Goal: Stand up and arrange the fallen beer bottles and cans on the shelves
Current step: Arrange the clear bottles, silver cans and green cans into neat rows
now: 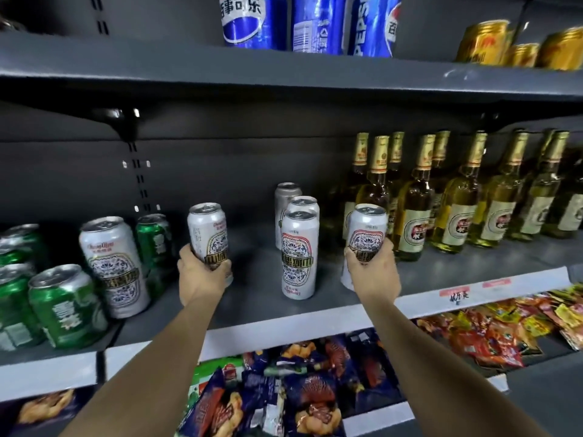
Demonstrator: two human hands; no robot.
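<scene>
Cans of beer, tall and white with a blue-and-red patterned label and a dark band of gold lettering, are what both hands hold in the head view. The left can (209, 238) is upright, tilted slightly, over the middle shelf (258, 298); the left hand (202, 272) grips its lower half, fingers (220, 268) curled round the front of the label. The right can (366, 238) is also upright, just in front of the beer bottles (454, 197); the right hand (373, 272) grips its lower part, fingers wrapped round it and mostly hidden behind the can. Whether either can's base touches the shelf cannot be told.

Between the hands a row of three like cans (298, 253) stands upright, one behind another. Left of the left hand stands another white can (113, 266), leaning a little, among green cans (67, 304). The bottles stand upright in rows at the right of the same shelf.

On the upper shelf (157, 67) stand blue cola cans (315, 23) and gold cans (520, 45). Below, snack packets (315, 389) lie in heaps.
</scene>
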